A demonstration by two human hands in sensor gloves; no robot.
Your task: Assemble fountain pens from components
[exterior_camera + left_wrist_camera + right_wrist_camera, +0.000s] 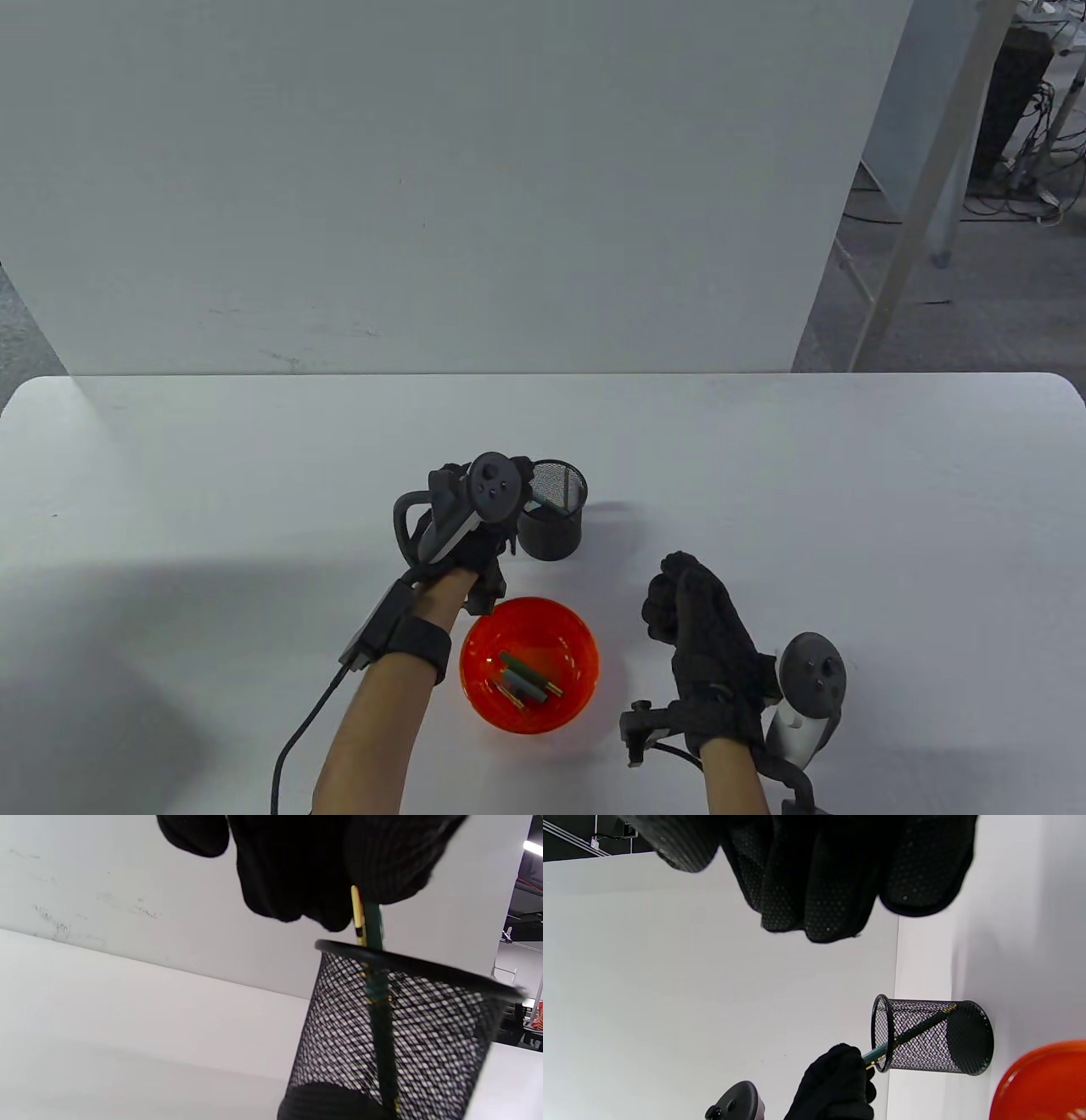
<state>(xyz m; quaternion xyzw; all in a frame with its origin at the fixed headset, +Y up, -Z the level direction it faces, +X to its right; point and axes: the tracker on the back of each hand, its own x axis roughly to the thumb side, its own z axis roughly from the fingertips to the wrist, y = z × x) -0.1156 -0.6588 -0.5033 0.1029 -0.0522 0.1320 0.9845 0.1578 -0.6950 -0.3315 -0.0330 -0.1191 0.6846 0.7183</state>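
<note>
Left hand (475, 526) pinching the capped top end of a dark green fountain pen (379, 1001), gold clip showing just under the fingertips (382, 878). Pen standing slanted inside the black mesh pen holder (553, 509), lower end reaching down to the holder's base, upper end leaning over the rim toward the left hand. Holder sitting upright on the white tabletop (764, 475), immediately to the right of the left hand and touching or nearly touching it in the table view.

Right hand (691, 624) hovering above the tabletop, well apart from the holder, fingers curling loosely inward and gripping nothing; from the right wrist view, gloved fingers (823, 891) hanging bunched together with nothing between them.

Orange bowl (530, 662) resting between the two forearms, just behind the left hand's wrist and to the left of the right hand, containing a few loose green pen parts (519, 683) with gold-coloured ends, lying in a small pile at the bottom.
</note>
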